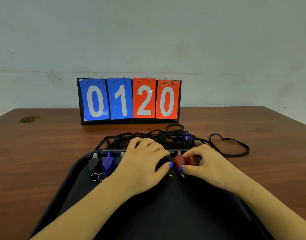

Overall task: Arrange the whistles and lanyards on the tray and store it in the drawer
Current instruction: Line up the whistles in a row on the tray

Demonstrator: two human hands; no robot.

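A black tray lies on the wooden table in front of me. Along its far edge stand a black whistle and a blue whistle with key rings at their near ends. My left hand covers a black whistle and holds it with thumb and fingers. My right hand pinches a red whistle next to it. Behind the tray lies a tangle of black lanyards with another blue whistle in it.
A flip scoreboard reading 0120 stands at the back of the table against the wall. One lanyard loop lies to the right of the tray. A round cable cap sits at the far left.
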